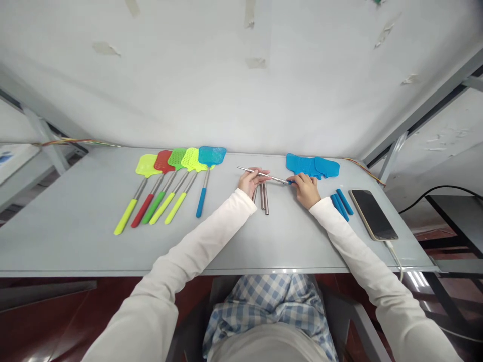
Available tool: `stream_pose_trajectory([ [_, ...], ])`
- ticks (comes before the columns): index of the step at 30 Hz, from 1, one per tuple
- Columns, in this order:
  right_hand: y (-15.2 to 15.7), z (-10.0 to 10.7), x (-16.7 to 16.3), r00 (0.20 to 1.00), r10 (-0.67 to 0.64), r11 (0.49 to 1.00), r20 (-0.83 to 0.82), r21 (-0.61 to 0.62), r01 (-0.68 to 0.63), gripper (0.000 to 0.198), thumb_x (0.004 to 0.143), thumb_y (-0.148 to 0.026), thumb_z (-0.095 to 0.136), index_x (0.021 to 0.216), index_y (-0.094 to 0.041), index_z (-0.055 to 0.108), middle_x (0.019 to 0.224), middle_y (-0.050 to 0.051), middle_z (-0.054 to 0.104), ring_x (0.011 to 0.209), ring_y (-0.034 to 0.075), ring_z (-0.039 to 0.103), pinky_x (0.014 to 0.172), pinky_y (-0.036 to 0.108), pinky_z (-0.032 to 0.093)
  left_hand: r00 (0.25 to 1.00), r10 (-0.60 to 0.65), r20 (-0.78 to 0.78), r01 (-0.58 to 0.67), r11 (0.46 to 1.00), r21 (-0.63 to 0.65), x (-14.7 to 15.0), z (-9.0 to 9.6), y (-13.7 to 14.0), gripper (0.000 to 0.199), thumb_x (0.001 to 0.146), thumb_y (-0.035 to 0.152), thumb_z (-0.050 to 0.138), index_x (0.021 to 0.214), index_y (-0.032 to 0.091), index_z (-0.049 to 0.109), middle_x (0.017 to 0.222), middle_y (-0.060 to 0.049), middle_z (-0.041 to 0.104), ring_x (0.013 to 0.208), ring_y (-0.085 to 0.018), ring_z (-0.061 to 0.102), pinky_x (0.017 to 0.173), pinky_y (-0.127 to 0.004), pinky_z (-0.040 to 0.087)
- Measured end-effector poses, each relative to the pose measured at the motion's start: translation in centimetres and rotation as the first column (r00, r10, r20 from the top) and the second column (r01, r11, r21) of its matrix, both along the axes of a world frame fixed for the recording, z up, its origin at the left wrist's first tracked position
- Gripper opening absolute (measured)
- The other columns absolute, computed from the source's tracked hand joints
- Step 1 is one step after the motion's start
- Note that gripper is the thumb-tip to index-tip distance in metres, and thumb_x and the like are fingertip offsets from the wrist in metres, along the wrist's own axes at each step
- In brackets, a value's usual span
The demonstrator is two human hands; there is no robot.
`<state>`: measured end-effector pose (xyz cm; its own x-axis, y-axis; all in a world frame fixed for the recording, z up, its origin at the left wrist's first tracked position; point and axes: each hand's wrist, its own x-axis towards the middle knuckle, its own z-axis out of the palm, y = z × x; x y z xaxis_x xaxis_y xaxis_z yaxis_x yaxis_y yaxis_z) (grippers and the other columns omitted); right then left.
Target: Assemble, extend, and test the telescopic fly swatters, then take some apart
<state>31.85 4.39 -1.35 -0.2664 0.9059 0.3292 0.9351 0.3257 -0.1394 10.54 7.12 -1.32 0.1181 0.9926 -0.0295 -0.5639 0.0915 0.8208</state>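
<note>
Metal rod (278, 179) slants crosswise above grey table (287, 241), long axis running left to right: left hand (252, 182) grips it; right hand (306, 190), nearer rod's right end, pinches blue piece (290, 182) there between fingertips.

Held rod (278, 179): metal, smooth, bright sheen. Loose tubes (266, 202): metal, polished. Swatter heads (212, 156): perforated plastic; shafts (207, 177) metal; handles (201, 202) smooth, plastic or rubber not determinable. Loose blue heads (300, 163): plastic in appearance. Bench (302, 239): smooth, semi-gloss. Phone (373, 213): glossy dark screen. Wall (181, 95): matt, with rough tape remnants (105, 49). Garment sleeves (211, 234): soft matt cloth.
</note>
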Motion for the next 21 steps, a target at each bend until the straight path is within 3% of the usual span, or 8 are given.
stream_pose_trajectory([
  [5,0.07,-0.19,0.16,0.994,-0.072,0.997,-0.084,0.027,0.074,0.033,0.092,-0.015,0.033,0.107,-0.022,0.061,0.102,0.009,0.062,0.095,0.023,0.052,0.082,0.036,0.025,0.999,0.013,0.038,-0.012,1.0,-0.022,-0.17,-0.22,0.15,0.007,0.079,0.023,0.055,0.083,0.018,0.052,0.084,-0.006,0.074,0.074,-0.018,0.071,0.082,-0.033,0.048],
  [9,-0.11,0.13,0.06,0.986,0.017,0.997,-0.164,0.071,-0.005,0.032,0.095,-0.017,0.032,0.108,-0.022,0.061,0.103,0.008,0.063,0.096,0.021,0.053,0.084,0.035,0.026,1.0,0.012,0.018,-0.011,1.0,-0.017,-0.09,-0.15,0.02,0.008,0.078,0.024,0.056,0.082,0.017,0.053,0.084,-0.006,0.074,0.074,-0.019,0.071,0.088,-0.036,0.047],
  [14,-0.39,0.29,-0.32,0.993,0.008,0.992,-0.12,0.122,0.007,0.034,0.095,-0.018,0.031,0.112,-0.024,0.061,0.104,0.007,0.062,0.096,0.021,0.054,0.084,0.036,0.026,0.997,0.022,0.072,-0.02,0.999,-0.034,-0.27,0.06,0.08,0.005,0.077,0.022,0.055,0.081,0.018,0.052,0.087,-0.006,0.074,0.082,-0.02,0.071,0.092,-0.036,0.045],
  [18,-0.13,0.07,0.02,0.988,-0.077,0.985,-0.131,0.144,0.096,0.037,0.096,-0.02,0.029,0.117,-0.024,0.059,0.104,0.009,0.061,0.096,0.023,0.053,0.083,0.037,0.027,0.992,0.067,0.11,-0.057,0.994,-0.097,-0.41,0.24,0.17,0.003,0.079,0.02,0.05,0.08,0.018,0.053,0.082,-0.005,0.073,0.078,-0.018,0.071,0.094,-0.036,0.044],
  [21,-0.09,-0.1,0.13,0.987,-0.05,0.987,-0.154,0.144,0.073,0.037,0.096,-0.021,0.029,0.118,-0.025,0.059,0.103,0.009,0.061,0.095,0.023,0.053,0.084,0.037,0.026,0.992,0.059,0.108,-0.05,0.995,-0.085,-0.32,0.32,0.01,0.003,0.078,0.02,0.051,0.08,0.018,0.053,0.082,-0.005,0.074,0.077,-0.019,0.071,0.094,-0.037,0.044],
])
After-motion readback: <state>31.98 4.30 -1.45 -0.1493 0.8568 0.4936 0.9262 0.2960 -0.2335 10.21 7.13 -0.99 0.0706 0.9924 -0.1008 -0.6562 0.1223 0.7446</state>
